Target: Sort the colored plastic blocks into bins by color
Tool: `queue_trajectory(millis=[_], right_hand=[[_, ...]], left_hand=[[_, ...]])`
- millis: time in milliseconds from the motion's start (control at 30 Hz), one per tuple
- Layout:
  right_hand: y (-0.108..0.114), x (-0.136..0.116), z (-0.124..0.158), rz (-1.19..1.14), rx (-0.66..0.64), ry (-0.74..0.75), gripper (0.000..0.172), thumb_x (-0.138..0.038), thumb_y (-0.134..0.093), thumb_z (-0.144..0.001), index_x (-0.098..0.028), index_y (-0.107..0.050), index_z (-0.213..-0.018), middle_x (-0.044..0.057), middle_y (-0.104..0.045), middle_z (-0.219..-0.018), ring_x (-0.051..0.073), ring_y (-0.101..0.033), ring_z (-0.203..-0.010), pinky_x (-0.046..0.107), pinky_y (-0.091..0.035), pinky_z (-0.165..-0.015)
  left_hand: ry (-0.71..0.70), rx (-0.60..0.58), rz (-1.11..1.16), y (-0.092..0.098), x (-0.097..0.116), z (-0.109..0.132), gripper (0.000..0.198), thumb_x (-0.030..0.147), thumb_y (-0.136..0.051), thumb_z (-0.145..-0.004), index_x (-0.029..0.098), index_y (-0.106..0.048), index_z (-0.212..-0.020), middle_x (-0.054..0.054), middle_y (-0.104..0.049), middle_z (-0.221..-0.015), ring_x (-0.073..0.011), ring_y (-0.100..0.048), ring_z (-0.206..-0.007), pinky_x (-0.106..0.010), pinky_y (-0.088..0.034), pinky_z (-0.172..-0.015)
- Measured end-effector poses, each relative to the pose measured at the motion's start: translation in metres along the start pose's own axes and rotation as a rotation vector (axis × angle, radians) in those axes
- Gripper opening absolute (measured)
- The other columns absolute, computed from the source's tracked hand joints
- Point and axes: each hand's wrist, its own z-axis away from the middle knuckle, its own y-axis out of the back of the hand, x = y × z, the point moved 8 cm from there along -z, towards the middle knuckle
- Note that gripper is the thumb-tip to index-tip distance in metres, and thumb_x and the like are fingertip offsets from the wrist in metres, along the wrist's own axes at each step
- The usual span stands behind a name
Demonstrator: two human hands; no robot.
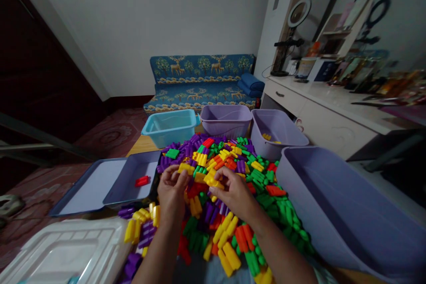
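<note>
With fingers closed around one yellow plastic building block (185, 168) in the left hand (171, 191) and, exact number hard to tell, yellow pieces (212, 179) in the right hand (238, 191), seemingly gathering yellow above the multicoloured heap (261, 177); probably calling next for steady pinches on both sides.
</note>
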Motion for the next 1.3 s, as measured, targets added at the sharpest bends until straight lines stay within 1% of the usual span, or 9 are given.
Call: queue_trajectory(millis=[100, 167, 233, 400, 500, 667, 867, 1133, 1300], right_hand=[[0.009, -0.01, -0.001, 0.256, 0.033, 0.082, 0.013, -0.016, -0.063, -0.071, -0.022, -0.056, -0.079, 0.001, -0.062, -0.089, 0.019, -0.062, -0.083, 0.031, -0.049, -0.075], [0.015, -0.02, 0.001, 0.373, 0.072, 0.138, 0.014, -0.013, -0.064, -0.07, -0.022, -0.058, -0.078, 0.004, -0.061, -0.109, 0.022, -0.061, -0.097, 0.036, -0.047, -0.086], [0.02, -0.027, 0.003, 0.358, 0.119, 0.152, 0.015, -0.013, -0.064, -0.071, -0.022, -0.058, -0.082, 0.005, -0.06, -0.115, 0.023, -0.061, -0.102, 0.038, -0.048, -0.089], [-0.001, -0.013, 0.006, -0.18, -0.054, -0.05, 0.018, -0.031, -0.06, -0.081, -0.022, -0.052, -0.094, 0.0, -0.063, -0.083, 0.016, -0.067, -0.062, 0.029, -0.054, -0.057], [-0.012, -0.005, 0.008, -0.397, -0.077, -0.124, 0.031, -0.033, -0.06, -0.08, -0.021, -0.048, -0.107, 0.0, -0.063, -0.092, 0.012, -0.068, -0.057, 0.024, -0.053, -0.05], [-0.02, 0.009, 0.012, -0.45, -0.088, -0.235, 0.054, -0.031, -0.061, -0.08, -0.021, -0.043, -0.13, 0.005, -0.063, -0.105, 0.01, -0.069, -0.059, 0.023, -0.056, -0.054], [-0.017, 0.02, 0.011, -0.458, -0.025, -0.218, 0.058, -0.031, -0.066, -0.077, -0.022, -0.047, -0.132, 0.003, -0.063, -0.1, 0.012, -0.069, -0.066, 0.028, -0.06, -0.061], [-0.002, 0.012, 0.011, -0.438, 0.063, -0.167, 0.047, -0.041, -0.063, -0.081, -0.021, -0.052, -0.122, 0.002, -0.067, -0.092, 0.011, -0.066, -0.055, 0.021, -0.054, -0.046], [0.027, 0.004, 0.002, -0.739, 0.239, -0.175, 0.041, -0.039, -0.068, -0.075, -0.021, -0.053, -0.108, 0.0, -0.068, -0.084, 0.014, -0.069, -0.059, 0.02, -0.053, -0.047]], left_hand=[[-0.026, 0.091, 0.014, 0.01, 0.007, -0.004, 0.048, 0.03, -0.087, -0.053, 0.018, -0.058, -0.089, 0.005, -0.065, -0.072, -0.0081, -0.063, -0.066, -0.019, -0.052, -0.066], [-0.032, 0.085, -0.025, 0.009, 0.008, -0.002, 0.047, 0.033, -0.087, -0.055, 0.017, -0.061, -0.091, 0.004, -0.063, -0.074, -0.0078, -0.062, -0.067, -0.018, -0.052, -0.066], [-0.046, 0.054, -0.091, 0.003, 0.008, 0.003, 0.046, 0.035, -0.085, -0.059, 0.017, -0.064, -0.095, 0.004, -0.062, -0.075, -0.0073, -0.061, -0.066, -0.017, -0.051, -0.063], [-0.082, -0.092, -0.207, -0.015, 0.005, 0.012, 0.044, 0.037, -0.083, -0.06, 0.017, -0.068, -0.096, 0.001, -0.065, -0.078, -0.0099, -0.06, -0.066, -0.019, -0.05, -0.059], [-0.116, -0.156, -0.217, -0.02, 0.003, 0.016, 0.037, 0.031, -0.085, -0.058, 0.018, -0.067, -0.088, 0.003, -0.063, -0.072, -0.0092, -0.059, -0.063, -0.017, -0.049, -0.058], [-0.126, -0.259, -0.29, -0.026, -0.005, 0.02, 0.023, 0.031, -0.08, -0.065, 0.016, -0.062, -0.066, 0.0, -0.064, -0.066, -0.0108, -0.059, -0.059, -0.02, -0.049, -0.056], [-0.202, -0.35, -0.448, -0.034, -0.005, 0.025, 0.013, 0.03, -0.073, -0.074, 0.018, -0.072, -0.079, -0.005, -0.073, -0.086, -0.0197, -0.067, -0.083, -0.029, -0.054, -0.077], [-0.329, -0.474, -0.568, -0.047, 0.002, 0.035, 0.014, 0.031, -0.066, -0.082, 0.021, -0.075, -0.087, -0.007, -0.073, -0.095, -0.0219, -0.067, -0.091, -0.031, -0.054, -0.078], [-0.339, -0.425, -0.625, -0.041, -0.001, 0.032, 0.014, 0.029, -0.062, -0.085, 0.021, -0.073, -0.09, -0.006, -0.072, -0.096, -0.0208, -0.066, -0.093, -0.03, -0.052, -0.079]])
